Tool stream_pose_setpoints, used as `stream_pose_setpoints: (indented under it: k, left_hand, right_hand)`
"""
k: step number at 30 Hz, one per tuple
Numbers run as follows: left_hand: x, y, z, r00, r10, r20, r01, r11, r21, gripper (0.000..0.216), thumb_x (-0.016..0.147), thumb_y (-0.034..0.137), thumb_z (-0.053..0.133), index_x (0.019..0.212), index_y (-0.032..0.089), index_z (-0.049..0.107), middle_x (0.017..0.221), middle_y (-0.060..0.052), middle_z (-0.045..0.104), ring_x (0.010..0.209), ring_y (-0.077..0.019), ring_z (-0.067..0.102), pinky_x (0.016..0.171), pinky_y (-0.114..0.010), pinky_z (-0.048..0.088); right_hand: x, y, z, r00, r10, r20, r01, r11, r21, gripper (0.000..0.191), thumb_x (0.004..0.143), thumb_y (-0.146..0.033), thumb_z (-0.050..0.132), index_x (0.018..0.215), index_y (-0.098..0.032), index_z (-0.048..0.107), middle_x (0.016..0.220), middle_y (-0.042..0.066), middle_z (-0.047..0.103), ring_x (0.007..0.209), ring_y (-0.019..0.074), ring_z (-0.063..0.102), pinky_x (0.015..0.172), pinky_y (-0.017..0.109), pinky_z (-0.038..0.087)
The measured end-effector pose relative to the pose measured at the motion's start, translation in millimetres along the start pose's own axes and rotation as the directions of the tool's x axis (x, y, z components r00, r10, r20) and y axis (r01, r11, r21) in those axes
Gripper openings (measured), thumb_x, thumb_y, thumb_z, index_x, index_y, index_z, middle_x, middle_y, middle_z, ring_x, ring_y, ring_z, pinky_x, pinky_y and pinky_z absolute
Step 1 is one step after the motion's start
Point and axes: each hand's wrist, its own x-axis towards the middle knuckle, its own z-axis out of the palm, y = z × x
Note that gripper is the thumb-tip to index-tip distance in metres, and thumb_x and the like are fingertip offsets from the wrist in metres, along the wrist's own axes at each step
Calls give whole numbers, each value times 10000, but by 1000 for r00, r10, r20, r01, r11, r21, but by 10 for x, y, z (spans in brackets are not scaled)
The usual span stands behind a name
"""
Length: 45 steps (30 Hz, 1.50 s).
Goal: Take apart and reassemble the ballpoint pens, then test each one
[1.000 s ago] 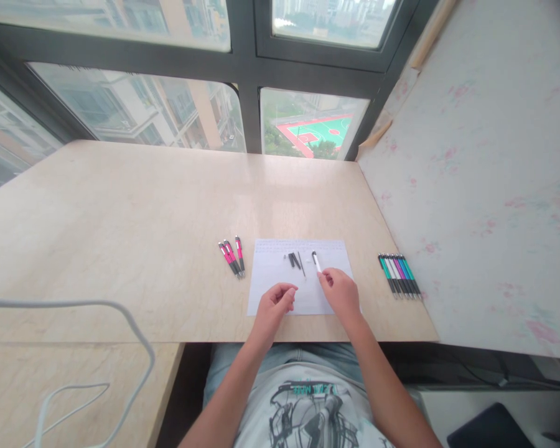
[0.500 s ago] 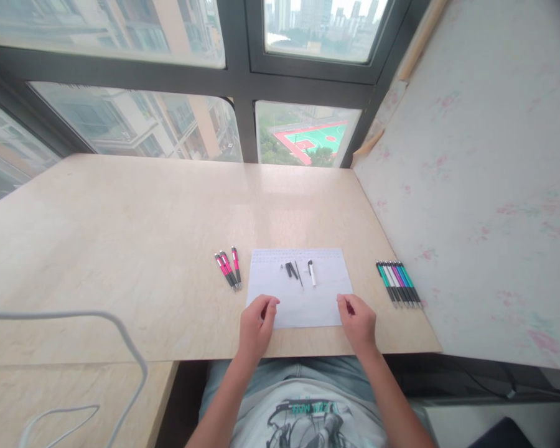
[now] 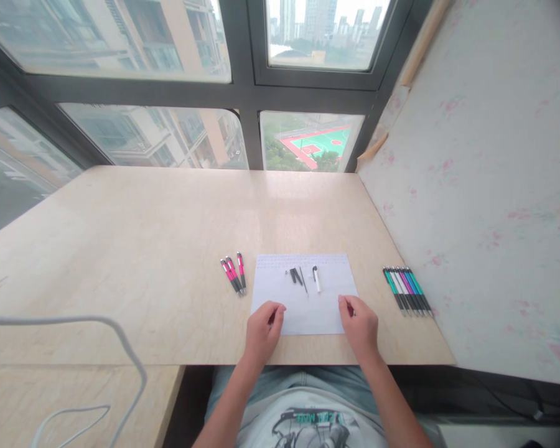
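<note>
White plastic, by the look: a pen barrel [image 3: 318,282] lying alone on the paper [image 3: 312,318], dark end at the far side. Just left of it, a slim refill [image 3: 304,281], two short dark tubes [image 3: 294,276] and a tiny piece [image 3: 286,272], spaced out, presumably so each can be told apart; pale paper likely helps dark bits stand out. The left hand [image 3: 264,330] rests over the paper's near left corner, the right hand [image 3: 361,326] at its right edge; both curled inward, thumb against forefinger, no object showing in either. Placed so, they probably avoid disturbing the pieces. Farther out on the surface [image 3: 168,236]: three pink-and-black pens [image 3: 232,272] at left, apparently grouped by colour; at right, mixed-colour pens [image 3: 407,290] in a tight row near the wall [image 3: 490,205], perhaps to save room.
</note>
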Motion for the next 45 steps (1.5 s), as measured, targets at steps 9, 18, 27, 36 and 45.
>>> stream_pose_setpoints:
  k: [9,18,27,36,45]
  left_hand:
    - [100,107,87,997,-69,34,74,981,-179,305,910,395,501,782,178,673,666,-24,620,635,-167,551,628,-270,421]
    - [138,79,274,984,-137,117,174,894,-414,308,899,427,537,794,170,671,642,-13,599,568,-130,509,552,-237,392]
    - [104,32,293,984,-136,111,171,887,-430,296,900,425,553,828,164,671,672,-25,598,590,-130,514,539,-236,390]
    - [103,122,311,982,-179,63,180,772,-610,284,833,409,661,966,158,654,672,-17,615,549,-116,513,505,-229,410]
    - [139,170,311,936,-331,123,273,459,-845,295,769,421,729,842,140,674,650,-17,612,545,-94,504,507,-222,376]
  right_hand:
    - [245,-310,270,996,-81,44,85,992,-96,262,923,-366,476,994,-186,653,847,55,660,797,198,595,653,274,388]
    - [188,-339,389,995,-52,84,71,969,-236,160,902,-282,519,970,-203,641,912,49,660,851,194,594,618,262,347]
    - [237,-289,363,998,52,-24,-51,998,39,185,895,-324,533,880,-175,643,770,33,648,667,176,564,618,283,395]
    - [0,-597,194,954,-260,145,170,876,451,188,933,-329,523,968,-195,650,841,42,655,698,157,585,561,249,434]
    - [271,-430,350,982,-84,168,63,990,125,235,912,-279,481,1008,-183,673,914,57,683,688,164,595,697,297,464]
